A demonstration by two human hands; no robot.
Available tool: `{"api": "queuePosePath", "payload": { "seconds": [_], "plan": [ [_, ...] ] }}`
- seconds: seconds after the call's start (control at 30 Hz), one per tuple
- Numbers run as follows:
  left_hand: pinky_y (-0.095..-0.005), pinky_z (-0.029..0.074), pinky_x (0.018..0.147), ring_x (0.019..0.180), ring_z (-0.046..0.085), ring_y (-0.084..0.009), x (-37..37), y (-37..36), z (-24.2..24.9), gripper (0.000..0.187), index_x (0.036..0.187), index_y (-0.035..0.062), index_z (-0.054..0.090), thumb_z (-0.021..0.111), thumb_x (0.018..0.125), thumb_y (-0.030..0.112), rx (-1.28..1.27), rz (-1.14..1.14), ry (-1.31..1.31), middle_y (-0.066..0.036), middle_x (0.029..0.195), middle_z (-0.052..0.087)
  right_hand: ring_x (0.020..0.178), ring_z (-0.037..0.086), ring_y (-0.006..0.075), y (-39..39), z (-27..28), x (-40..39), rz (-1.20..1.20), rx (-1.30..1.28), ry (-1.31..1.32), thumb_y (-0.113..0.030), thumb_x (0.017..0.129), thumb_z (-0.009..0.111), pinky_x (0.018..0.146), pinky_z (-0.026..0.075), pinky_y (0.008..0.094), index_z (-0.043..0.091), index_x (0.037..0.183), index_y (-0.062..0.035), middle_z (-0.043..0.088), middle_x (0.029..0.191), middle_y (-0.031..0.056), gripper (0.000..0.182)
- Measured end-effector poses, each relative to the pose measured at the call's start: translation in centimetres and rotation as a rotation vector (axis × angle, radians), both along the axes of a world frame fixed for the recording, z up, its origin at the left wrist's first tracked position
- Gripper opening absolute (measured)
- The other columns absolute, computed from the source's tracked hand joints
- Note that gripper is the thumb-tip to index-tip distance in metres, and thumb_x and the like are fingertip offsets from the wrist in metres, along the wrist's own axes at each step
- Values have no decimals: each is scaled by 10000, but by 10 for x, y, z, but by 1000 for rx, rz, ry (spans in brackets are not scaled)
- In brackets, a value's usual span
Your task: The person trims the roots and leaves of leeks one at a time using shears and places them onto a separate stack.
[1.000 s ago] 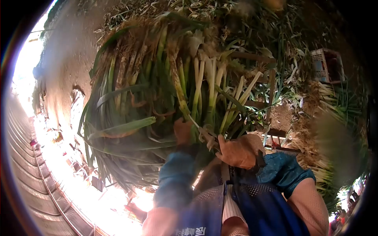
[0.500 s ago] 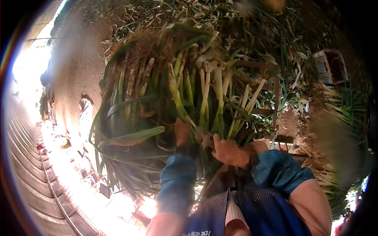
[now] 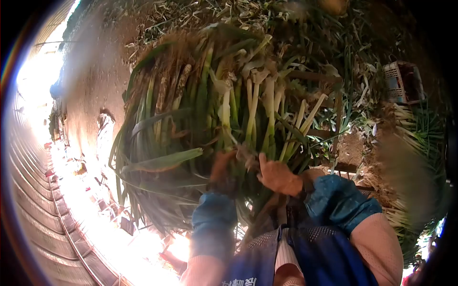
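A thick heap of long green onions [image 3: 157, 107] lies before me, roots at the far side and leaves toward me. My left hand [image 3: 223, 165], smeared a little by motion, is closed around the lower green part of one green onion [image 3: 225, 114] with a pale stalk. Loose papery skin hangs near its root end. Close beside it on the right, my right hand [image 3: 280, 178] has its fingers curled in, one digit pointing up. A pale brownish strip [image 3: 245, 156] shows between the two hands; what the right fingers grip I cannot tell.
Peeled white green onions [image 3: 312, 114] lie at the heap's right, over a wooden frame [image 3: 337, 119]. A plastic crate [image 3: 403, 82] stands at the far right above more bundled green onions [image 3: 422, 128]. Leaf scraps [image 3: 224, 16] cover the ground behind. Bare soil [image 3: 93, 71] is at left.
My left hand has shifted slightly toward me. The stalk above it, brown and mottled before, now shows a paler surface with loose skin near the top. My right hand has barely moved.
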State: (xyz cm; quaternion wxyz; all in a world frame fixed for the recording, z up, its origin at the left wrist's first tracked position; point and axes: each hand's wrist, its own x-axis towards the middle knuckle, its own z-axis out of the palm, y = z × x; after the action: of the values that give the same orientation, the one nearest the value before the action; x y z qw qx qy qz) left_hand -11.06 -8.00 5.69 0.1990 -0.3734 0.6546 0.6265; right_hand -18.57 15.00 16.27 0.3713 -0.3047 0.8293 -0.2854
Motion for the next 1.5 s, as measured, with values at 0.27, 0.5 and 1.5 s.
{"api": "queuePosePath", "payload": {
  "seconds": [0.27,0.5,1.5],
  "plan": [
    [-280,390,795,878,483,-180,11,25,40,283,1112,68,535,468,863,186,89,-2,244,-74,911,482,595,604,374,42,47,12,109,-23,37,-194,757,613,513,488,422,360,983,62,580,675,247,425],
    [-259,440,716,774,521,-141,32,0,-1,289,1124,81,510,490,851,173,105,-151,338,-52,878,520,596,603,361,14,-7,17,-1,-34,-2,-221,753,627,505,485,411,358,1113,136,575,646,236,574],
    [-440,458,754,915,576,-406,-45,57,64,513,1103,-23,492,721,674,138,-785,-96,-230,-252,945,602,603,598,392,32,30,20,15,11,-170,-191,758,597,552,487,444,370,974,66,587,668,256,405]
  ]
}}
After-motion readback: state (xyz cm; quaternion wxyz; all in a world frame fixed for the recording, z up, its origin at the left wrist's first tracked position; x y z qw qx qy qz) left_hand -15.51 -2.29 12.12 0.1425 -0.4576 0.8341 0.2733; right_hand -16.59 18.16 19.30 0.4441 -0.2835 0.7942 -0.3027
